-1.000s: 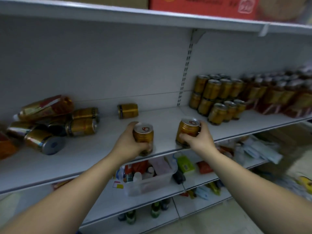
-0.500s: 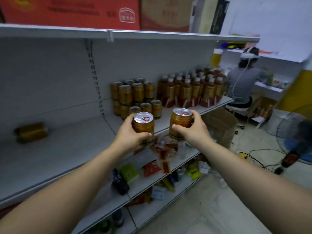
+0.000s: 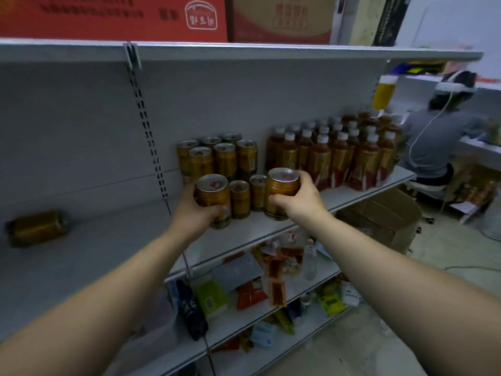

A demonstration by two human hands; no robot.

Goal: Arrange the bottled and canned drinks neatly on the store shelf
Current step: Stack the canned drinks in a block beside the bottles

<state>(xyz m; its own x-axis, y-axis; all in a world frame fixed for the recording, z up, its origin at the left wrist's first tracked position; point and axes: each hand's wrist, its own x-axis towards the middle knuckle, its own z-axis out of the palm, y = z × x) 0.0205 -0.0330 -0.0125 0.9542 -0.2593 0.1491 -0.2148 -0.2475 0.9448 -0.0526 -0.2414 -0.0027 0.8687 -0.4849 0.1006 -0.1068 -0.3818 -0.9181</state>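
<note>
Cans, two gold ones, one in each hand, both upright! The left hand (image 3: 193, 210) has its fingers wrapped round the left can (image 3: 212, 198), thumb across the front. The right hand (image 3: 301, 202) is clamped on the right can (image 3: 280, 194), fingers curled over its far side. Both cans hang low over the front of the middle shelf (image 3: 108, 240), flanking the front-row cans (image 3: 248, 196); whether their bases touch the board, I cannot tell. Behind, stacked cans (image 3: 217, 158) stand two high by the back panel. Just right of them, white-capped bottles (image 3: 339, 156) of brown drink are packed in rows. Far left, a lone can (image 3: 36, 227) lies on its side. The lower shelf (image 3: 238, 321) holds a jumble of packets. On the floor, a cardboard box (image 3: 379, 215) stands open, contents hidden. Up top sits a red carton (image 3: 113, 17).
</note>
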